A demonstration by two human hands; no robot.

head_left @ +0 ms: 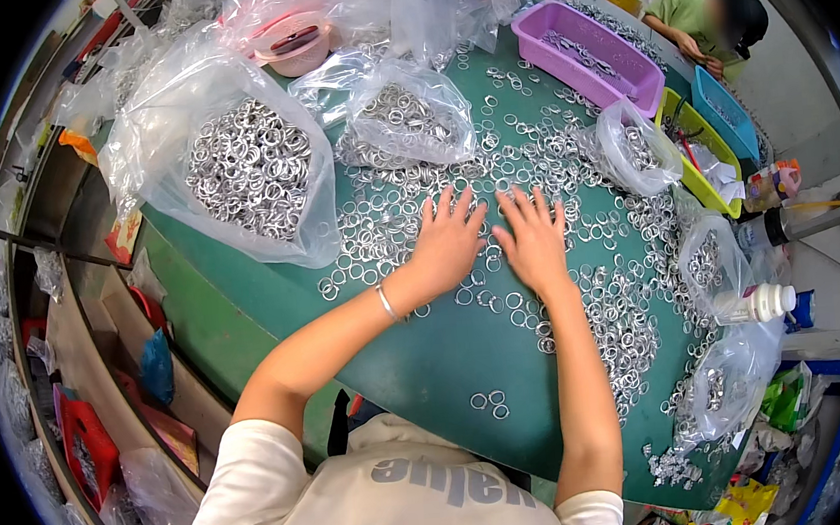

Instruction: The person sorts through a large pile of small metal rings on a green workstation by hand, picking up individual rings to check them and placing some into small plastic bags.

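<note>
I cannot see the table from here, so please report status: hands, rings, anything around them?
Left hand and right hand flat, fingers spread, on loose metal rings. Green table underneath. Open bag of rings close on the left.

Hidden, cut off and too small to tell

The left hand [448, 245] and right hand [534, 244] lie flat, covering the metal rings [579, 280] beneath their palms. Rings deep inside the large clear bag [250, 167] merge into a grey mass. The pink bowl [292, 43] is veiled by plastic film. A co-worker [707, 18] is partly hidden behind the purple tray [586, 52], face blurred. The surface [418, 361] vanishes under the person's own shirt.
</note>
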